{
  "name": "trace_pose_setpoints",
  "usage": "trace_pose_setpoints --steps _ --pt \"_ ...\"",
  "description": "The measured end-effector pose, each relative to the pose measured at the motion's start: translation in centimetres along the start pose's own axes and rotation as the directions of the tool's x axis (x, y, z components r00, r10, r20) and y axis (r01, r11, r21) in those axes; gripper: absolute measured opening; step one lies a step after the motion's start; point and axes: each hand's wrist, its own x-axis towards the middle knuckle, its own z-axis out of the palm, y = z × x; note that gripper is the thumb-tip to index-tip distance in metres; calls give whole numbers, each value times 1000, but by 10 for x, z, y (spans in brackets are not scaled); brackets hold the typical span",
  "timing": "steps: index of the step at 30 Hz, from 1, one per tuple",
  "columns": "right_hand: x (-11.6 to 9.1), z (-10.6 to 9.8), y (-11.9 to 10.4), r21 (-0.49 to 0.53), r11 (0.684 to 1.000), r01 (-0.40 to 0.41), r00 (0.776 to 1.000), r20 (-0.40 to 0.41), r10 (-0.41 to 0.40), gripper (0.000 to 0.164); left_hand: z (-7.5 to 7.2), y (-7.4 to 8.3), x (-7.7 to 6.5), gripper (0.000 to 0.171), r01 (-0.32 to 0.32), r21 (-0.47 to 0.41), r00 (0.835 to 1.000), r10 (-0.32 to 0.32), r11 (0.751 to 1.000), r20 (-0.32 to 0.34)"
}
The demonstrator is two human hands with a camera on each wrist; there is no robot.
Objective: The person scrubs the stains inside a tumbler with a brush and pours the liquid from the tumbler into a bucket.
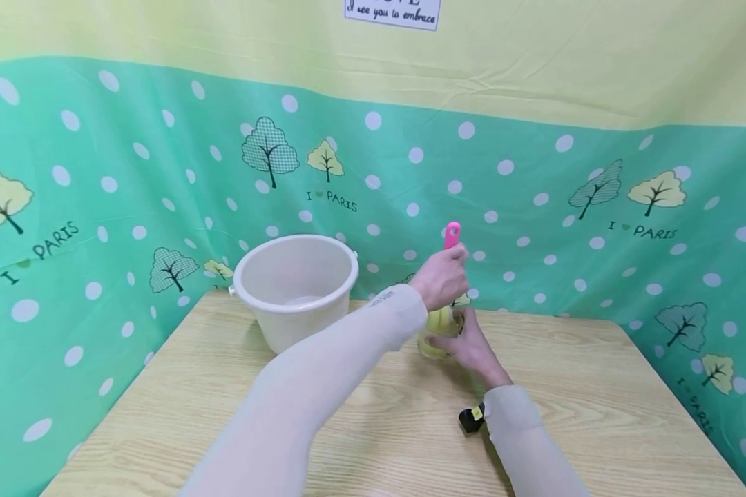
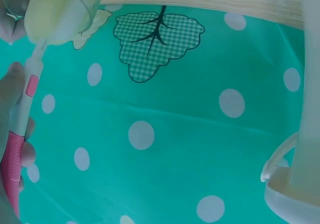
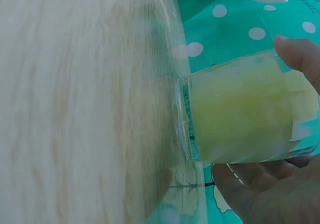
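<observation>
My left hand [image 1: 441, 278] grips the pink and white handle of a sponge cup brush [image 1: 452, 235], whose looped end points up. The brush's pale yellow sponge head [image 2: 47, 11] is inside a clear glass cup [image 3: 240, 111], filling much of it. Around the cup's side curls my right hand [image 1: 474, 351], with the thumb on one side and the fingers on the other. In the right wrist view the cup's thick base is close to the tabletop. My left hand partly hides the cup's mouth in the head view.
A white bucket [image 1: 295, 304] with a side handle stands to the left, near the back of the wooden table [image 1: 572, 400]. Behind the table hangs a green and yellow cloth [image 1: 373, 152] with dots and trees. A small black box [image 1: 471, 419] sits by the right sleeve.
</observation>
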Motion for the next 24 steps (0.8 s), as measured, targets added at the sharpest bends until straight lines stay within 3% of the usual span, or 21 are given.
trace_pose_setpoints --steps 17,20,24 --pt "-2 3 -2 -3 1000 -16 1000 -9 16 93 7 -7 -15 18 19 -117 1000 -19 993 3" --pt "-2 3 -2 0 1000 -19 1000 -10 19 93 5 -7 -18 20 19 -96 1000 -17 995 22" --pt "-2 2 -3 3 1000 -14 1000 -10 15 93 0 -6 -20 20 -32 -11 998 33 999 49"
